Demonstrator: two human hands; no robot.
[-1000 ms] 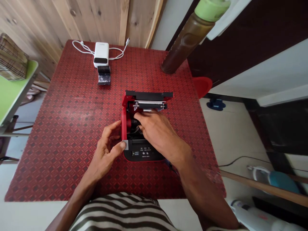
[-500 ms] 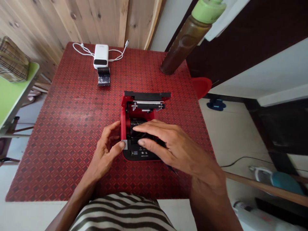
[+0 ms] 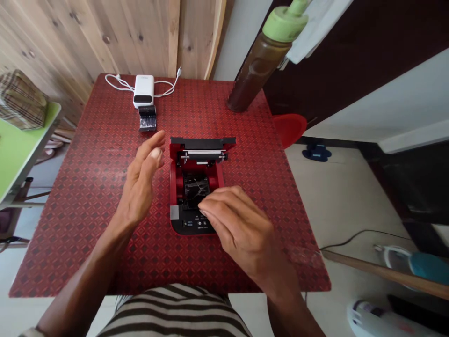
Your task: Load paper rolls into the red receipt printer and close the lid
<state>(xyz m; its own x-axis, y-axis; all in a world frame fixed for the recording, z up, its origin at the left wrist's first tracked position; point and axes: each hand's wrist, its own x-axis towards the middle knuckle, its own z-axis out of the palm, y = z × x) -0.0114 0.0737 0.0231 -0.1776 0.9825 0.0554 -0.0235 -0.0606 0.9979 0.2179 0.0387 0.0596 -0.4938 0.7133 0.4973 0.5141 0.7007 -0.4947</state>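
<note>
A red and black small printer [image 3: 175,178] sits in the middle of the red patterned table [image 3: 105,196] with its lid raised. A dark shiny roll [image 3: 195,188] lies in its open bay. My left hand [image 3: 142,180] hovers open just left of the printer, fingers stretched upward, holding nothing. My right hand [image 3: 235,224] rests over the printer's front right, fingers curled together near the control panel [image 3: 191,223]; I cannot make out anything in them.
A white power bank [image 3: 143,90] with a white cable and a small black roll [image 3: 147,118] lie at the table's far left. A tall brown bottle [image 3: 257,65] with a green cap stands far right. A green side table [image 3: 17,145] is at left.
My left hand let go of the printer's left side and lifted up, opening. My right hand pulled back out of the bay toward the front panel. The view shifted slightly.
</note>
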